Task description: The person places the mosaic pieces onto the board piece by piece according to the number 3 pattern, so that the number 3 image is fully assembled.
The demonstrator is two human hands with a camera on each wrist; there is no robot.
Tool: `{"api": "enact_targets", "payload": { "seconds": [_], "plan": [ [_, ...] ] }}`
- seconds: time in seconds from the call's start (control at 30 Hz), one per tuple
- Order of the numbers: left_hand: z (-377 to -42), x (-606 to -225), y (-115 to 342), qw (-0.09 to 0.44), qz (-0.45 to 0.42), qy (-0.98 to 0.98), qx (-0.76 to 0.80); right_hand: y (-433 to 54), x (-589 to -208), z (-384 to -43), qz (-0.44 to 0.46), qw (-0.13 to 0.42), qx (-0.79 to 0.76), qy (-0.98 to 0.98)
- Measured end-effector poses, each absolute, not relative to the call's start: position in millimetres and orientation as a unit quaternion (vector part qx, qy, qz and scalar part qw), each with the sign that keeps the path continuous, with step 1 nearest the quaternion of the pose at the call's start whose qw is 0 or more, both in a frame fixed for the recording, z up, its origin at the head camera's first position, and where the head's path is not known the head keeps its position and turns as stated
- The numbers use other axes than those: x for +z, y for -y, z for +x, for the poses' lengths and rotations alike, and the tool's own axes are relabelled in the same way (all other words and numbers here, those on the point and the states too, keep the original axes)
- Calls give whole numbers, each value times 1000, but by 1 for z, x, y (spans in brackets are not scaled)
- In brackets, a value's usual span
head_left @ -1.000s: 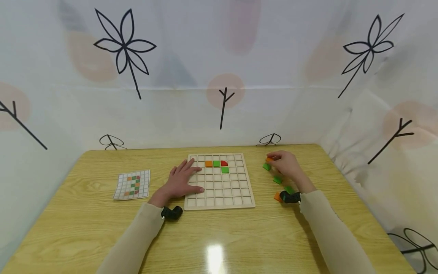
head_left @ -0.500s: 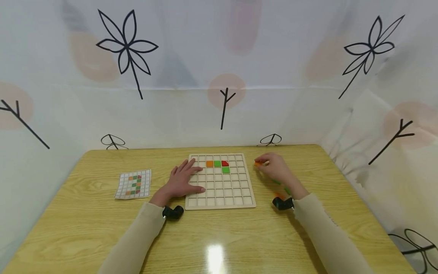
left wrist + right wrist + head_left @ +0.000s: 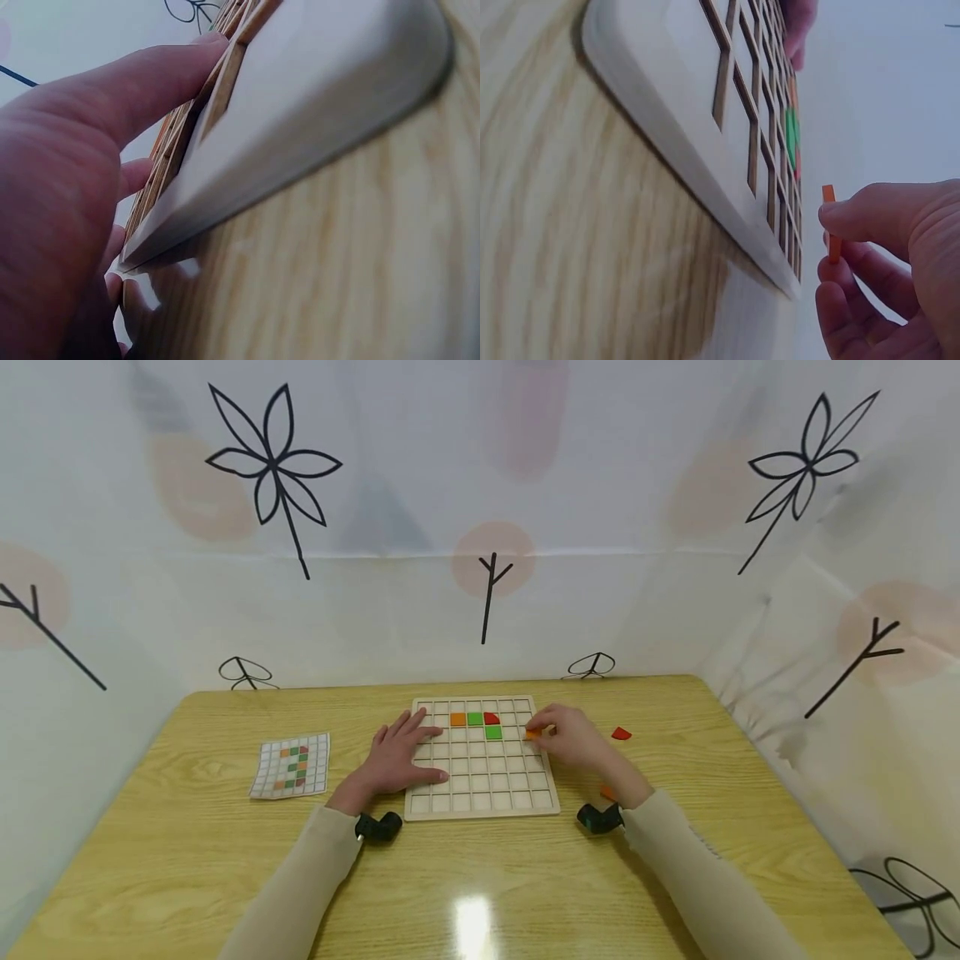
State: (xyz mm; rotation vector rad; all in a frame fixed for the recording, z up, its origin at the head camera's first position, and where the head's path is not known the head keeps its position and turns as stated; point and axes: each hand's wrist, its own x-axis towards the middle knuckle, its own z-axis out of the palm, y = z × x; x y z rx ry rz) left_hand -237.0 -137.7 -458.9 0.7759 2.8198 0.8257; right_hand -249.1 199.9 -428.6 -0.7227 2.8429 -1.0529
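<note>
A wooden grid board lies on the table. Its upper cells hold an orange square tile, a green tile, a red tile with a rounded corner and, below that one, another green tile. My left hand rests spread on the board's left edge, its thumb lying over the frame in the left wrist view. Between thumb and fingers my right hand pinches an orange tile, held above the board's right edge.
A paper card with a printed coloured grid pattern lies left of the board. To the right are a loose red tile and an orange tile, partly hidden by my right wrist. A patterned cloth hangs behind the table.
My right hand has carried the orange tile leftward from the loose tiles to the board's right edge. A red tile has come into view behind it. My left hand stays in place.
</note>
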Motion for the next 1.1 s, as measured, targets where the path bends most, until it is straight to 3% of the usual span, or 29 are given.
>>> {"api": "enact_targets", "payload": {
  "seconds": [0.2,0.67,1.1],
  "plan": [
    [-238,-460,138,47,257,-926,272,-186,-429,-245,-253,43,-334,-907],
    [-238,-460,138,56,252,-927,273,-160,-434,-245,-303,31,-300,-904],
    [-238,-462,139,57,249,-928,271,-157,-441,-249,-252,54,-336,-906]
  ]
}}
